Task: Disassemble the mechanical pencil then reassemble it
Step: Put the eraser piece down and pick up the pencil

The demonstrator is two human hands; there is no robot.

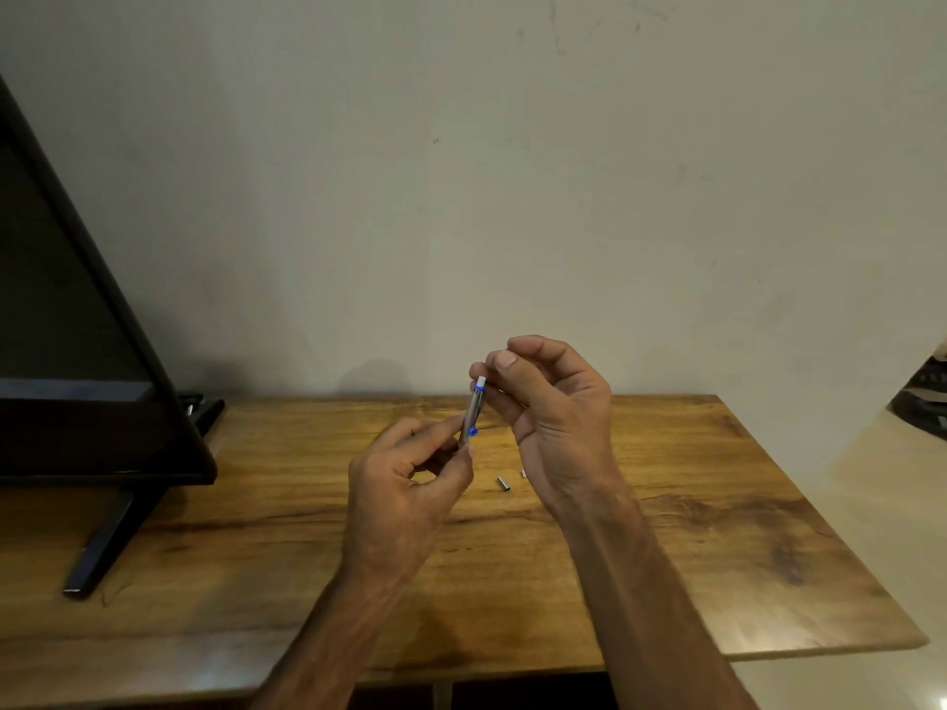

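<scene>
Trouble looked likeliest with the loose parts. Left of the slim silver mechanical pencil with blue trim [472, 409], the left hand [410, 484] pinched its lower barrel between thumb and fingertips, the rest curled. The pencil stood nearly upright above the wooden surface [666, 530], white eraser end up. Right of the pencil, the right hand [553, 407] had thumb and forefinger closed about that eraser end; whether they gripped it firmly I could not tell. Below the pencil lay a small silver metal cap [503, 483] and a tiny pale piece [523, 473]; a careless wrist might have knocked them away.
</scene>
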